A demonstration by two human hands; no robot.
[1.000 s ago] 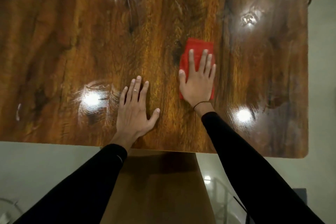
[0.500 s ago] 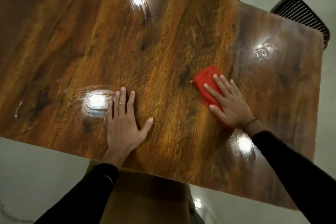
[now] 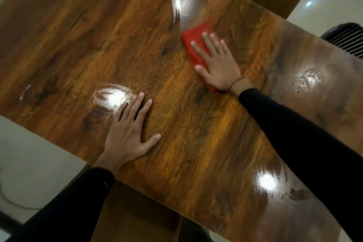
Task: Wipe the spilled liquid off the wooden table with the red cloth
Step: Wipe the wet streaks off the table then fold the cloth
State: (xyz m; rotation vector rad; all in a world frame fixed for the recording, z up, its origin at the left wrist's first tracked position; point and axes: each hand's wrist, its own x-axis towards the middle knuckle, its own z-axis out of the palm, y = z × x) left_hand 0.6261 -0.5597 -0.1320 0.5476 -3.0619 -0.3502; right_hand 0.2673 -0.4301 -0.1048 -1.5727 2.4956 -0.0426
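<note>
Table [image 3: 78, 25] wide, glossy wood, wet streaks near far edge. Red cloth [image 3: 193, 42] lay mid-table, just below streaks, under R hand [image 3: 216, 65], fingers flat, pressing. L hand [image 3: 127, 135] flat on table, held nothing. Step: mid-wipe. Next prob. push cloth up thru streaks, keep pressure.

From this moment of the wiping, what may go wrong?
1. The right hand presses the red cloth flat beside the streaks, so a stroke may smear them.
2. The left hand rests flat at the smears and may spread them.
3. The puddle near the table end may be missed.
</note>
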